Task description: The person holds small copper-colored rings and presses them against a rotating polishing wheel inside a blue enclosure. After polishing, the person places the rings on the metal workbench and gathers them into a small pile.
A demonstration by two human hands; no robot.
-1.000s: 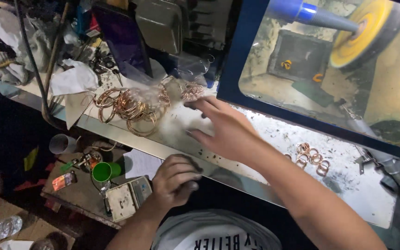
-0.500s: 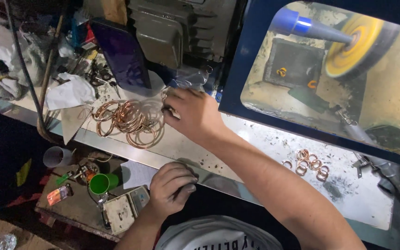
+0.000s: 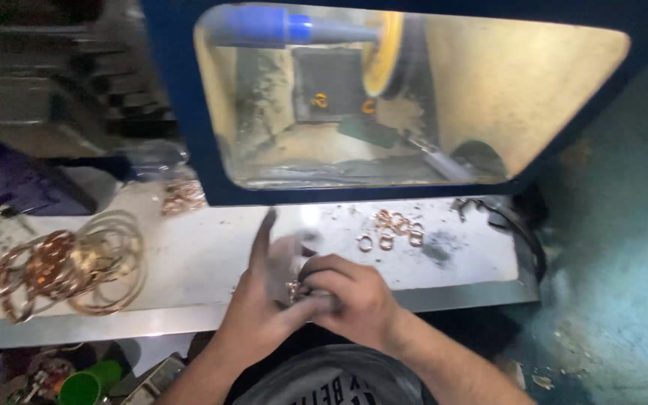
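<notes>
- The left hand (image 3: 264,315) and the right hand (image 3: 354,296) are seen pressed together at the near edge of the metal worktop (image 3: 211,262).
- A small cluster of gold-coloured rings (image 3: 294,289) is held between the two hands, above the worktop's front edge.
- The right hand's fingers are curled and closed over the cluster.
- The left hand's forefinger is extended upward; its thumb is pressed against the right hand. The remaining fingers are blurred, so their grip cannot be told.
- Loose small rings (image 3: 395,229) are noted on the worktop beyond the hands, apart from them.
- A pile of large bangles (image 3: 69,266) lies well to the left.
- A yellow polishing wheel (image 3: 391,52) is visible inside the blue-framed enclosure (image 3: 181,142) behind.
</notes>
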